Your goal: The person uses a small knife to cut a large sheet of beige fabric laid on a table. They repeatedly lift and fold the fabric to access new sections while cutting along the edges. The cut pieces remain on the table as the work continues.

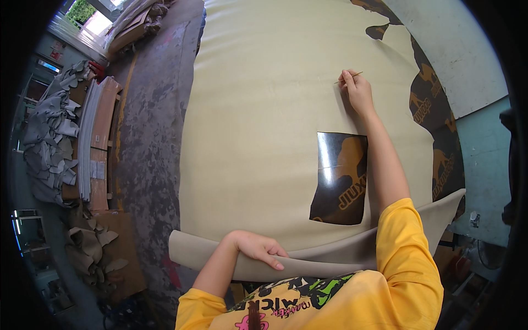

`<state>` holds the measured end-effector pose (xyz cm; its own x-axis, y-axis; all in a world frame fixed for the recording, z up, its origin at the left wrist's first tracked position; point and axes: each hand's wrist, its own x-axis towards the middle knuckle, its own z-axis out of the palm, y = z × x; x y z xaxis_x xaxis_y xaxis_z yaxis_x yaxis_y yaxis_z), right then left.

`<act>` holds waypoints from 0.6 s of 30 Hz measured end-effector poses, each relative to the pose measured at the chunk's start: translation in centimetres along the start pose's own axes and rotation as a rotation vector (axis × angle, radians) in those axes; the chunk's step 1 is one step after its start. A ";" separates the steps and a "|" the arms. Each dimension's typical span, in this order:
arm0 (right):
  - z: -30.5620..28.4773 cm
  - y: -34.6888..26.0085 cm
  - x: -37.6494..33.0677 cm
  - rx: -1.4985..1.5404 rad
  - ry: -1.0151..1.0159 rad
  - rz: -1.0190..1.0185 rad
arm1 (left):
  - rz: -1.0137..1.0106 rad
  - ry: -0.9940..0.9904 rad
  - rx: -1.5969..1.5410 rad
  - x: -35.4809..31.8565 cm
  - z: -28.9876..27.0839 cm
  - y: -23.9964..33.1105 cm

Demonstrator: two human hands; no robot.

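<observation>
A large beige leather sheet (pixel 264 110) lies spread over a table, its near edge rolled up toward me. My left hand (pixel 257 247) rests on that rolled edge (pixel 308 267), fingers curled over it. Far out on the sheet, my right hand (pixel 357 91) pinches a thin stick-like marking tool (pixel 348 77) with its tip against the leather. A rectangular hole in the sheet (pixel 340 179) below my right forearm exposes the dark printed table cover underneath.
The dark brown printed cover (pixel 437 126) shows past the sheet's right edge. Grey concrete floor (pixel 148 137) runs along the left. Stacks of grey leather pieces (pixel 52 137), curved pale strips (pixel 91 137) and cardboard scraps (pixel 96 247) stand at the far left.
</observation>
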<state>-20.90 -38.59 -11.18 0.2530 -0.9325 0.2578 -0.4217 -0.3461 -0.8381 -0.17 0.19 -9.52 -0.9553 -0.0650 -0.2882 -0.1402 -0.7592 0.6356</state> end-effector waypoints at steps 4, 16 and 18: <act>2.9 0.1 1.4 0.040 -0.004 -0.045 | 0.003 -0.006 -0.006 -0.1 0.0 0.1; 3.2 -0.5 2.4 -0.103 0.050 -0.023 | 0.031 -0.031 -0.020 0.0 -0.3 -0.3; 4.9 -1.6 2.1 -0.148 0.004 0.016 | 0.024 -0.034 -0.004 -0.1 -0.3 -0.2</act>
<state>-15.41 -39.48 -11.71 0.2418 -0.9384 0.2470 -0.5494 -0.3422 -0.7623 0.00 0.21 -9.85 -0.9667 -0.0613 -0.2484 -0.1160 -0.7602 0.6393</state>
